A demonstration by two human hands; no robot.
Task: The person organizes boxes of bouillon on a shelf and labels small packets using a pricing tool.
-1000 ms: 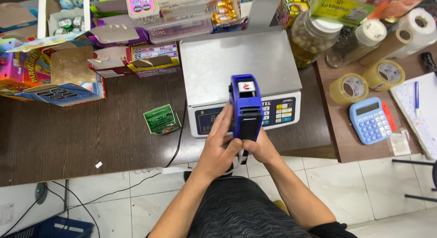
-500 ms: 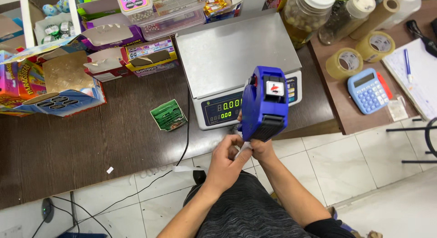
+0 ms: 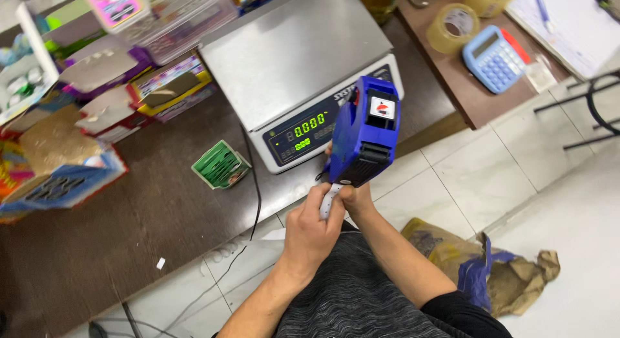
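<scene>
A blue price-label gun (image 3: 363, 132) stands upright in front of me, over the front edge of a steel-topped digital scale (image 3: 294, 50). My right hand (image 3: 354, 197) grips the gun from below at its base. My left hand (image 3: 311, 229) pinches a narrow white label strip (image 3: 329, 201) that hangs from the bottom of the gun. Green digits glow on the scale's display.
A dark wooden counter (image 3: 129, 228) carries a green packet (image 3: 219, 165), open cardboard boxes of goods (image 3: 97, 105) at left, a black cable, a blue calculator (image 3: 496, 57), tape rolls (image 3: 452, 28) and papers at right. A crumpled bag (image 3: 481, 270) lies on the white tiled floor.
The label gun has risen and tilted to the right. My left hand slid from the gun's body down to the label strip at its base. The view swung right and down.
</scene>
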